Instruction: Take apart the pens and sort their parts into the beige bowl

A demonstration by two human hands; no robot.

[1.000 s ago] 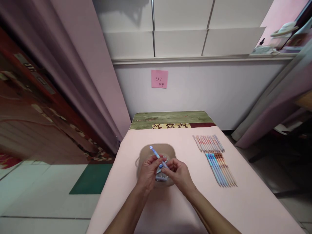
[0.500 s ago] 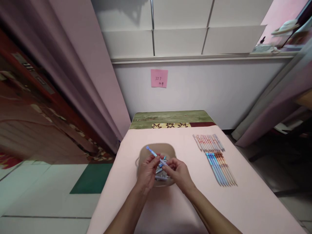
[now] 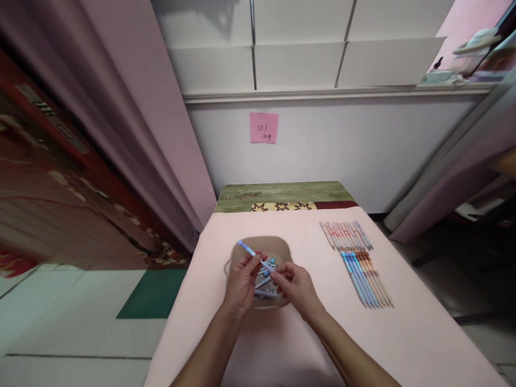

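A blue and lavender pen (image 3: 247, 248) is held slantwise above a beige basin (image 3: 234, 247). My left hand (image 3: 242, 277) grips its blue upper part, with the blue top pointing up and left. The lavender lower part (image 3: 269, 267) sits between the thumb and fingers of my right hand (image 3: 297, 283). A thinner pale stretch shows between the two parts; whether they are fully separate I cannot tell. Inside the basin lie several blue and lavender pen parts (image 3: 265, 282), partly covered by my hands.
On the pink-covered table (image 3: 314, 333), blue-topped pens (image 3: 357, 279) and brown-topped pens (image 3: 374, 279) lie side by side at the right. Behind them is a row of pale, reddish-patterned pens (image 3: 345, 235). A pink note (image 3: 264, 128) is stuck to the wall.
My left hand and the blue upper part have shifted slightly up and left. A thinner stretch now shows between the pen's two parts. The rows of pens are unchanged.
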